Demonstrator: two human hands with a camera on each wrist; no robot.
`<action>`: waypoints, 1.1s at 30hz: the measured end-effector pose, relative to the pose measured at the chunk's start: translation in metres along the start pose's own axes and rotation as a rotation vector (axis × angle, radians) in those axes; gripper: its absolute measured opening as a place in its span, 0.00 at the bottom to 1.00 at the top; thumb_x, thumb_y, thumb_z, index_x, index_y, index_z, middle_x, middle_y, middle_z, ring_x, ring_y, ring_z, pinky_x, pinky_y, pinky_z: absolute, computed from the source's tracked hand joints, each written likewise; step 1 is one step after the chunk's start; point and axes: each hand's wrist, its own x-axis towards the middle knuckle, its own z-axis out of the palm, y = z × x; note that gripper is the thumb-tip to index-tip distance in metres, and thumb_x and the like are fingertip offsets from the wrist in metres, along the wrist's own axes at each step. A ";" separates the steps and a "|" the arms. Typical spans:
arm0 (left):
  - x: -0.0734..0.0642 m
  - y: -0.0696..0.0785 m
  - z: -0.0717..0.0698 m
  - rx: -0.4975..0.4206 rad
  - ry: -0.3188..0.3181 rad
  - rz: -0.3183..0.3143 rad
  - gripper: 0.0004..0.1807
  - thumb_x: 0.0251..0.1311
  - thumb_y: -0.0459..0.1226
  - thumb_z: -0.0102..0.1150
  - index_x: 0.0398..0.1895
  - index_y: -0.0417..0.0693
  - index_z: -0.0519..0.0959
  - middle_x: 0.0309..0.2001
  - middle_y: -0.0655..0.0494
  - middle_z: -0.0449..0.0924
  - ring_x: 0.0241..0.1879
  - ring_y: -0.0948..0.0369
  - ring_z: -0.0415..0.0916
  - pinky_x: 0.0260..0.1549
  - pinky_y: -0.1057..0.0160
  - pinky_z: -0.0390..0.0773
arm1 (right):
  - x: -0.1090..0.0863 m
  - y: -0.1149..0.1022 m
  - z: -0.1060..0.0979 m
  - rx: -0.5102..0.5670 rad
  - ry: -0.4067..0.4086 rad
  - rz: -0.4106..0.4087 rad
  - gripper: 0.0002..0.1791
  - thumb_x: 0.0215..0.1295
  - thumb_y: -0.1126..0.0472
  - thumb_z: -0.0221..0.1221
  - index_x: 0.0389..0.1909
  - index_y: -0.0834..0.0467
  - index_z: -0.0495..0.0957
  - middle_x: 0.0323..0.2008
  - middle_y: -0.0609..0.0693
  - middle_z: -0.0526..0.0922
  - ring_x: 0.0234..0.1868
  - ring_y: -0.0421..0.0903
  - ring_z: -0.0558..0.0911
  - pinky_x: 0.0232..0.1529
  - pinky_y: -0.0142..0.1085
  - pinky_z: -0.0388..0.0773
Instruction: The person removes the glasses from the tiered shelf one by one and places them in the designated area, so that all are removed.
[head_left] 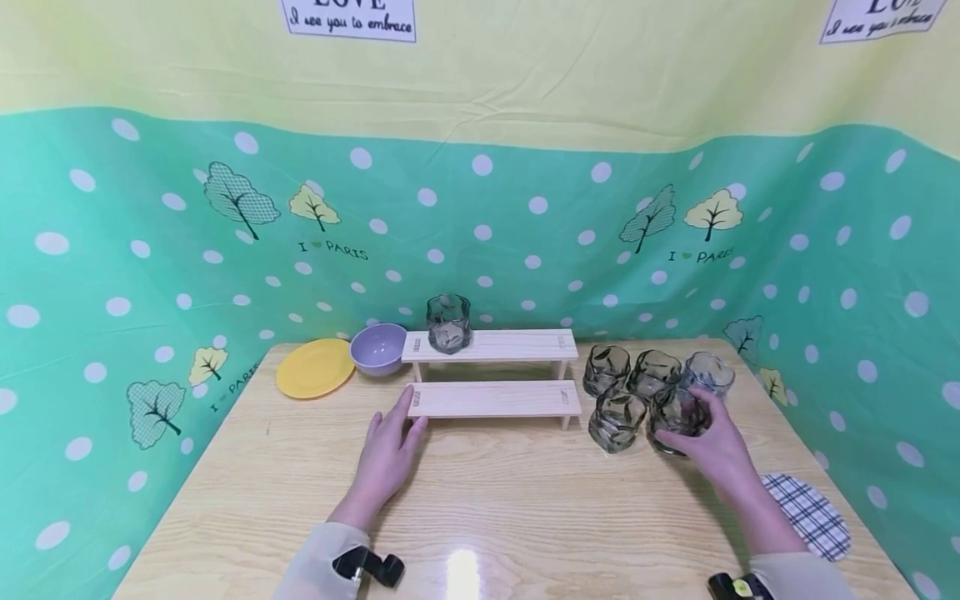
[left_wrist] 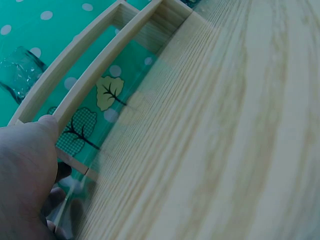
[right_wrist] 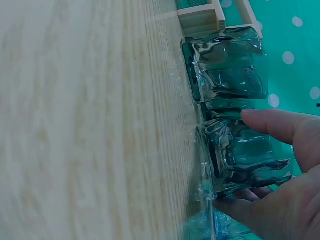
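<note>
My right hand has its thumb and fingers around a smoky grey glass with a wavy, faceted wall. The glass is at the front right of a cluster; another dark glass stands just to its left. My left hand touches the left end of the lower step of a pale wooden two-tier shelf, thumb at the front and index finger along the side. Some left fingers are partly hidden behind the shelf end in the left wrist view. A single glass stands on the upper step, at the left.
Behind the held glass are two more dark glasses and a clearer, bluish glass. A purple bowl and yellow plate lie left of the shelf. A checked round mat is beside my right forearm. Patterned cloth surrounds the table.
</note>
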 end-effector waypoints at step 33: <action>-0.001 0.000 0.000 -0.004 0.009 0.012 0.37 0.87 0.44 0.54 0.90 0.44 0.55 0.82 0.39 0.65 0.81 0.40 0.64 0.85 0.35 0.41 | -0.011 -0.026 -0.007 -0.137 0.082 -0.228 0.68 0.67 0.54 0.79 0.90 0.62 0.37 0.85 0.75 0.46 0.82 0.80 0.52 0.77 0.79 0.51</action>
